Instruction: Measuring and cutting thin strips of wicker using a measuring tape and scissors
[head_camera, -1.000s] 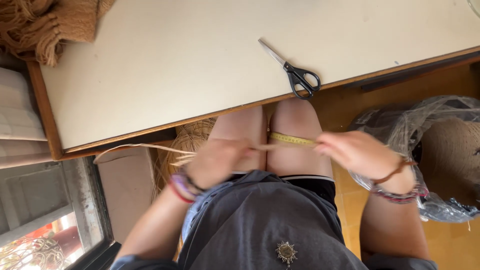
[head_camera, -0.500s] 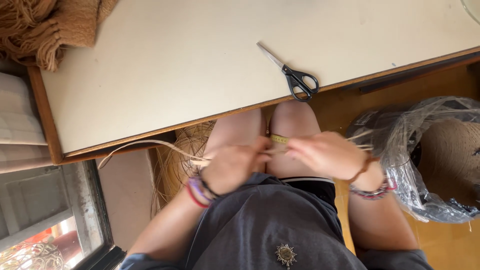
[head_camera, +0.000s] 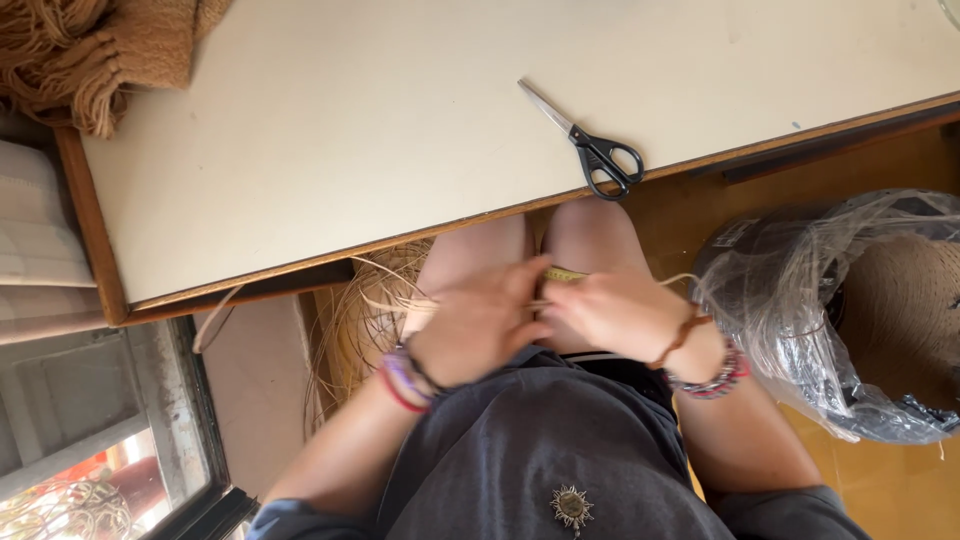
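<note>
My left hand (head_camera: 480, 325) and my right hand (head_camera: 615, 312) meet over my lap, fingers closed around thin pale straw strands (head_camera: 395, 300) and a yellow tape (head_camera: 565, 274) that lies across my thighs. The strands trail off to the left toward a loose coil of straw (head_camera: 355, 330) under the table edge. Both wrists wear bead bracelets. What lies between the fingertips is hidden by the hands.
A cream table (head_camera: 350, 130) with a wooden rim stands in front of my knees. Black-handled scissors (head_camera: 590, 145) lie near its front edge. A tan fringed woven cloth (head_camera: 100, 50) sits at the far left corner. A clear plastic bag over woven goods (head_camera: 850, 310) stands at right.
My hands have come together from apart, the right one moving left along the yellow tape. The stretched tape span is now mostly covered by the hands.
</note>
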